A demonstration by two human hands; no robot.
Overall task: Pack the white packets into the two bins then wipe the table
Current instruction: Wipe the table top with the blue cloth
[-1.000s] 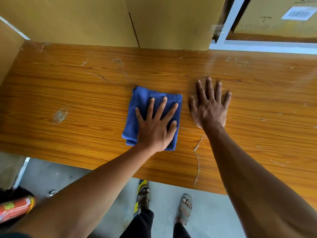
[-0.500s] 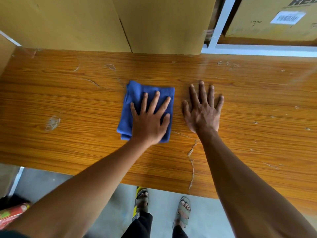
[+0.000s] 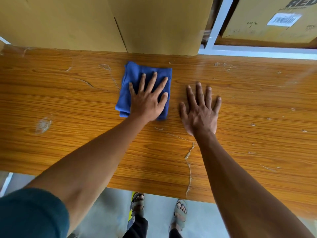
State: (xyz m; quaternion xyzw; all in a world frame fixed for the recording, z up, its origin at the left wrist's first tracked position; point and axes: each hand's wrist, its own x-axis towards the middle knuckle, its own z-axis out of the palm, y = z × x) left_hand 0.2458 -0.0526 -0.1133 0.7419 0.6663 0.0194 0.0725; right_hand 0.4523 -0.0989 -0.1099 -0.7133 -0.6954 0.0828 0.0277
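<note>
cardboard boxes [image 3: 154, 23], white shelf frame [image 3: 219, 23], grey floor [image 3: 111, 212]

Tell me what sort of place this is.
Probably a storeroom or warehouse packing spot: big cardboard boxes stand behind the worn table, one labelled box sits on a metal rack, and the floor looks like bare concrete.

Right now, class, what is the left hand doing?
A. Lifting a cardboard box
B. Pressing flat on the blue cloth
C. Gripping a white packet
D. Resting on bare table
B: the left hand lies with straight, spread fingers on the blue cloth, which lies on the table; the right hand is the one on bare wood.
</note>
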